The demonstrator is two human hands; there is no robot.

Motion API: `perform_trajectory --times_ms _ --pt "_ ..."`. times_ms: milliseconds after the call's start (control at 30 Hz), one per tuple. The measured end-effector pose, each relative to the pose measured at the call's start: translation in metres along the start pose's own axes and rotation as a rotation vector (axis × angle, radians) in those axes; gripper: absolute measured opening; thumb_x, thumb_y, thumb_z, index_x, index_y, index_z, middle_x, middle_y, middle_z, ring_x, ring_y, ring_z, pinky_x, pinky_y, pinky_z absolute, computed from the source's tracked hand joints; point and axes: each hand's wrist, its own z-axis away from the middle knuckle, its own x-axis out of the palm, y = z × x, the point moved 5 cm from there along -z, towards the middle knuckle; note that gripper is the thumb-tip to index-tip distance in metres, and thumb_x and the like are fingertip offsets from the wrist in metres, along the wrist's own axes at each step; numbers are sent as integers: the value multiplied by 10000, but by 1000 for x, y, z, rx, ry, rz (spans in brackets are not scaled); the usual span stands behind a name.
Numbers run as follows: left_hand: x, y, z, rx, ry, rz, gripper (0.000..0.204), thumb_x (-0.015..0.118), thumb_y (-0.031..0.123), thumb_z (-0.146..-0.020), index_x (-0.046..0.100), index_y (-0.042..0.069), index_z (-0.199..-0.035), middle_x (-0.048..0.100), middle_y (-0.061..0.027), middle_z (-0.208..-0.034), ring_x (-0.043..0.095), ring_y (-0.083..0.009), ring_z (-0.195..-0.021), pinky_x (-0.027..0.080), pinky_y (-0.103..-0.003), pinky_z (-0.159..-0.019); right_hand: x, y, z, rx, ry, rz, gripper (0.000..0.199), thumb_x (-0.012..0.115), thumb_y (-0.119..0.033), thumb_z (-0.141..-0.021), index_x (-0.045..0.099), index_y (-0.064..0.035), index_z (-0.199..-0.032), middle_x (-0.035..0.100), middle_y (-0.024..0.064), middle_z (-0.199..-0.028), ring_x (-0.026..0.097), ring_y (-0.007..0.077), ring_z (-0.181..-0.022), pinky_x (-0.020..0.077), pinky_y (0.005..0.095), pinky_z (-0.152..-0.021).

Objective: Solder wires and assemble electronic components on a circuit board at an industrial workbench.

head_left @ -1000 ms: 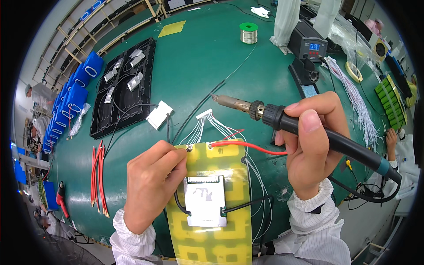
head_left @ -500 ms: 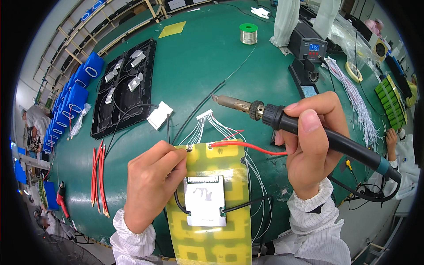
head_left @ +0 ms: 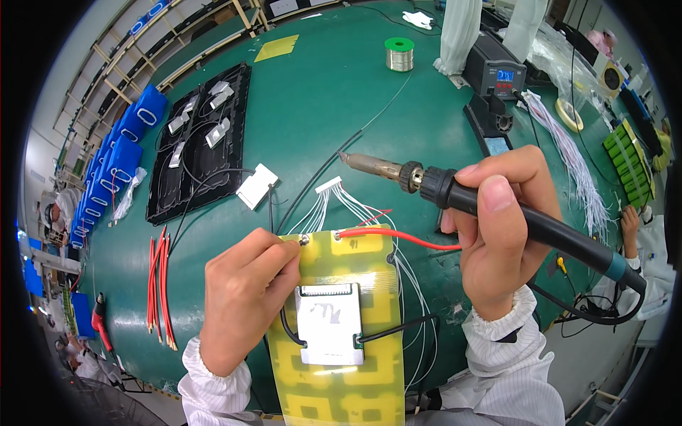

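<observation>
A soldering iron (head_left: 540,227) with a black handle rests in my right hand (head_left: 508,227), fingers closed round it. Its metal tip points left, above the table and apart from the yellow-covered battery pack (head_left: 383,305). At the pack's upper left corner, next to a shiny solder spot (head_left: 305,240), my left hand (head_left: 245,291) pinches a black wire (head_left: 285,323); its end is hidden by my fingers. That wire comes from a white circuit module (head_left: 329,323) lying on the pack. A red wire (head_left: 398,233) is joined to the pack's top edge and runs right, behind my right hand.
White leads with a connector (head_left: 328,185) lie beyond the pack. Solder wire stretches from a spool (head_left: 399,55). A soldering station (head_left: 495,67) and iron stand (head_left: 489,121) are at the far right. Left are a black tray (head_left: 199,142), red wires (head_left: 160,291) and blue packs (head_left: 117,156). A co-worker's hand (head_left: 629,224) shows right.
Both my hands, the iron and the pack stay nearly in place. A person in the left background has shifted.
</observation>
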Motion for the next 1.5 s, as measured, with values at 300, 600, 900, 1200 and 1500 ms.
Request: perform_trajectory --times_ms 300,600,900,1200,1500 --pt "-13 -4 4 -142 16 124 243 715 -10 -739 679 1 -979 625 -77 -799 584 -143 -602 477 -246 -544 -9 -6 -3 -1 -8 -73 143 567 -103 -891 555 38 -871 581 56 -730 466 39 -557 352 194 -498" --pt "-11 -55 69 -352 276 508 279 622 77 -873 605 11 -1144 611 -49 -945 574 -116 -859 480 -253 -712 -48 -4 -14 93 66 124 174 542 -186 -946 584 -19 -920 540 3 -630 504 54 -549 368 193 -477" --pt "32 -33 81 -452 160 830 658 630 236 -896 303 -6 -1413 343 -170 -1417 350 -258 -1323 332 -374 -1066 -167 25 -19 204 210 458 174 469 -191 -950 562 -54 -1003 655 58 -690 550 81 -535 419 229 -480" --pt "40 -33 83 -546 128 976 588 575 162 -910 338 -22 -1415 374 -123 -1382 390 -220 -1276 328 -303 -1039 -190 94 -40 258 125 666 191 487 -213 -938 551 -86 -1064 675 70 -759 575 95 -554 438 240 -460" --pt "32 -31 66 -668 31 1117 610 632 174 -877 382 -35 -1392 445 -154 -1342 454 -211 -1223 388 -305 -990 -167 143 -16 595 317 -56 519 542 -270 -921 368 -133 -1390 569 92 -1207 675 234 -719 498 291 -529"
